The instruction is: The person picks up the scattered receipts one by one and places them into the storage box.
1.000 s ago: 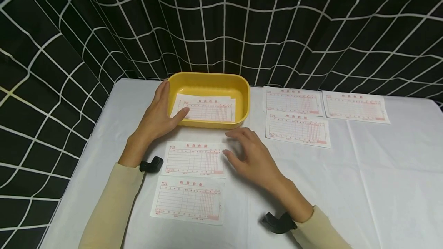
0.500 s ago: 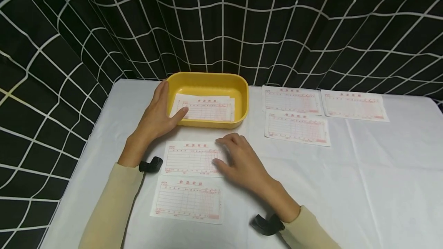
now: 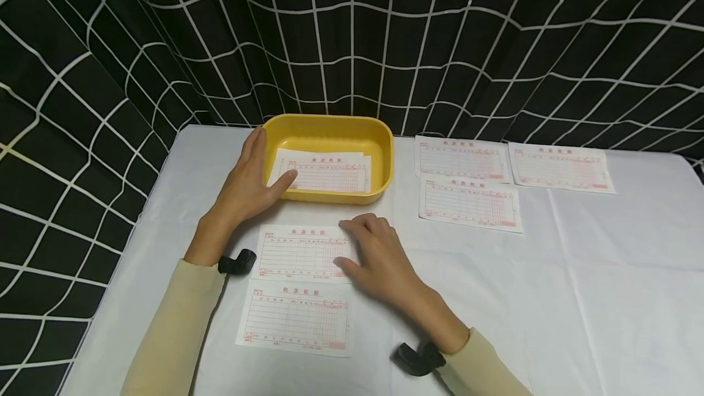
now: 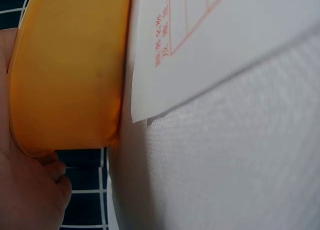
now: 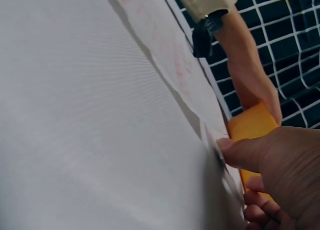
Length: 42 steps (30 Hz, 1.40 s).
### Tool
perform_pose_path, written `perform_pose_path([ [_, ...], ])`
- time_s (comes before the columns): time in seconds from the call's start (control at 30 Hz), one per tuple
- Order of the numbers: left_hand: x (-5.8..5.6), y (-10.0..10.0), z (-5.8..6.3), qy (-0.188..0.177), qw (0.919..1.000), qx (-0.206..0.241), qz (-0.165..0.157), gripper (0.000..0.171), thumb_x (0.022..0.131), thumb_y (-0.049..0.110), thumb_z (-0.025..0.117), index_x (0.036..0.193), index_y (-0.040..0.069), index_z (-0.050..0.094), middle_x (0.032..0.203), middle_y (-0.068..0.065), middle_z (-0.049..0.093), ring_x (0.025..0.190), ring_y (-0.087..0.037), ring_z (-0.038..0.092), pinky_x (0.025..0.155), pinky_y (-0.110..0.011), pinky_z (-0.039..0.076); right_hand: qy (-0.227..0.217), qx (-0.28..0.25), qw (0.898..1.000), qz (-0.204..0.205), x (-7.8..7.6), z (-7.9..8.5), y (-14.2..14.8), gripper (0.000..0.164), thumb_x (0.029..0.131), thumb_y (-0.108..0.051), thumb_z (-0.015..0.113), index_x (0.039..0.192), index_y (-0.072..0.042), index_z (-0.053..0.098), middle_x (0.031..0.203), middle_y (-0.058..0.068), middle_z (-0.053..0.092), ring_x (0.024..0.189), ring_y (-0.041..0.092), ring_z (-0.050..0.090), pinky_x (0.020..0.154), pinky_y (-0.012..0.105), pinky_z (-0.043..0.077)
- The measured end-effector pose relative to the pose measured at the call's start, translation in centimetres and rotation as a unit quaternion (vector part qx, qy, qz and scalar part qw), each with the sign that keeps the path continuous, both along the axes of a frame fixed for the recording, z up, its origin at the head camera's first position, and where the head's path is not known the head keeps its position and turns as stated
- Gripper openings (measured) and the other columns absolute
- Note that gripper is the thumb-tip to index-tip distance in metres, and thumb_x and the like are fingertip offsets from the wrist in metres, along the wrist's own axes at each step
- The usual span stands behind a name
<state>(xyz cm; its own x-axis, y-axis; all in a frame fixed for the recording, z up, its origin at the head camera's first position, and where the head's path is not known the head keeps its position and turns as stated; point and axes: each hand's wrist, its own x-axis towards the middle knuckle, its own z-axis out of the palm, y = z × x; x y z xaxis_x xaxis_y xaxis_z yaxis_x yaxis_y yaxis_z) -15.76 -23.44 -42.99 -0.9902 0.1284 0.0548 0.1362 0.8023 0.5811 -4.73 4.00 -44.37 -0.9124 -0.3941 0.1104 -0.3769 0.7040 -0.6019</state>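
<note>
In the head view, my left hand grips the left end of a yellow plastic basket, thumb over the front rim and fingers along the outer side. A few printed receipt slips lie inside the basket. My right hand is over the right end of a receipt slip in front of the basket, with thumb and forefinger apart. The right wrist view shows the thumb right at that slip's edge, which looks slightly raised there. A second slip lies flat just below it.
Three more receipt slips lie at the back right: a back one, a front one and a far right one. A white cloth covers the table. Black curtains with a white grid stand behind and at left.
My right hand has moved left, from beside the upper loose slip to over its right end. The left hand stays on the basket, which has not moved on the table.
</note>
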Motion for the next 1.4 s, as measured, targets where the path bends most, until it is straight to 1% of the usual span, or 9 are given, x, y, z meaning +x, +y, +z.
perform_pose_path([
  [0.3, 0.1, -0.3, -0.3, 0.000, 1.0000, 0.000, -0.005, 0.105, 0.096, 0.054, 0.065, 0.172, 0.013, 0.006, 0.180, -0.008, 0.009, 0.159, -0.040, 0.033, 0.128, -0.061, 0.031, -0.067, 0.006, 0.998, -0.006, -0.4, 0.5, 0.0, 0.056, 0.087, -0.024, 0.087, 0.136, -0.006, 0.067, 0.126, 0.013, 0.061, 0.117, 0.033, 0.054, 0.105, 0.048, 0.044],
  [0.43, 0.1, -0.2, -0.3, 0.002, 1.0000, 0.002, -0.007, 0.104, 0.096, 0.054, 0.065, 0.172, 0.014, 0.006, 0.180, -0.008, 0.009, 0.158, -0.040, 0.034, 0.128, -0.062, 0.031, -0.083, 0.013, 0.996, -0.014, -0.7, 0.7, -0.1, 0.054, 0.086, -0.023, 0.087, 0.133, -0.006, 0.068, 0.126, 0.014, 0.062, 0.118, 0.034, 0.055, 0.106, 0.050, 0.044],
  [0.57, 0.2, -0.1, -0.3, 0.005, 1.0000, 0.002, -0.008, 0.104, 0.096, 0.054, 0.066, 0.172, 0.014, 0.007, 0.180, -0.008, 0.010, 0.157, -0.040, 0.036, 0.128, -0.061, 0.033, -0.096, 0.020, 0.995, -0.020, -1.1, 0.9, -0.2, 0.047, 0.085, -0.021, 0.086, 0.126, -0.006, 0.069, 0.122, 0.015, 0.066, 0.118, 0.035, 0.057, 0.107, 0.051, 0.045],
  [0.7, 0.1, 0.0, -0.3, 0.006, 0.9999, -0.001, -0.009, 0.104, 0.096, 0.056, 0.064, 0.172, 0.015, 0.006, 0.180, -0.007, 0.009, 0.157, -0.039, 0.036, 0.127, -0.061, 0.034, -0.099, 0.023, 0.995, -0.024, -1.2, 1.1, -0.3, 0.040, 0.085, -0.020, 0.085, 0.120, -0.007, 0.072, 0.116, 0.012, 0.067, 0.113, 0.033, 0.059, 0.104, 0.050, 0.046],
  [0.8, 0.0, 0.0, -0.2, 0.008, 0.9999, -0.002, -0.008, 0.105, 0.096, 0.057, 0.064, 0.172, 0.015, 0.006, 0.180, -0.008, 0.009, 0.158, -0.040, 0.035, 0.127, -0.063, 0.033, -0.086, 0.017, 0.996, -0.026, -1.1, 1.1, -0.3, 0.035, 0.085, -0.019, 0.085, 0.117, -0.009, 0.072, 0.106, 0.008, 0.067, 0.103, 0.028, 0.060, 0.098, 0.046, 0.048],
  [0.9, -0.1, 0.1, -0.2, 0.009, 0.9999, -0.002, -0.011, 0.104, 0.096, 0.057, 0.064, 0.172, 0.015, 0.006, 0.180, -0.007, 0.009, 0.158, -0.040, 0.036, 0.127, -0.062, 0.033, -0.071, 0.005, 0.997, -0.031, -1.1, 1.0, -0.2, 0.028, 0.086, -0.017, 0.083, 0.112, -0.011, 0.073, 0.095, 0.004, 0.066, 0.093, 0.023, 0.058, 0.089, 0.042, 0.048],
  [1.1, -0.2, 0.1, 0.0, 0.015, 0.9998, -0.001, -0.013, 0.104, 0.097, 0.055, 0.065, 0.172, 0.013, 0.007, 0.180, -0.009, 0.010, 0.158, -0.040, 0.035, 0.127, -0.062, 0.033, -0.050, -0.010, 0.998, -0.030, -1.3, 0.8, 0.2, 0.019, 0.089, -0.013, 0.081, 0.106, -0.014, 0.075, 0.087, 0.000, 0.064, 0.085, 0.017, 0.054, 0.082, 0.035, 0.045],
  [1.23, -0.2, -0.1, 0.0, 0.018, 0.9998, -0.001, -0.013, 0.104, 0.097, 0.055, 0.066, 0.172, 0.012, 0.008, 0.180, -0.010, 0.011, 0.158, -0.040, 0.034, 0.128, -0.062, 0.033, -0.054, -0.025, 0.998, -0.023, -1.5, 1.0, 0.2, 0.016, 0.089, -0.012, 0.080, 0.104, -0.014, 0.075, 0.085, 0.000, 0.063, 0.080, 0.015, 0.053, 0.077, 0.031, 0.044],
  [1.4, -0.2, -0.3, -0.2, 0.018, 0.9997, -0.001, -0.014, 0.103, 0.097, 0.054, 0.065, 0.172, 0.011, 0.008, 0.180, -0.010, 0.011, 0.158, -0.040, 0.035, 0.127, -0.061, 0.033, -0.075, -0.047, 0.996, -0.021, -1.7, 1.2, 0.5, 0.013, 0.090, -0.010, 0.079, 0.102, -0.013, 0.075, 0.083, -0.001, 0.063, 0.075, 0.013, 0.052, 0.072, 0.028, 0.043],
])
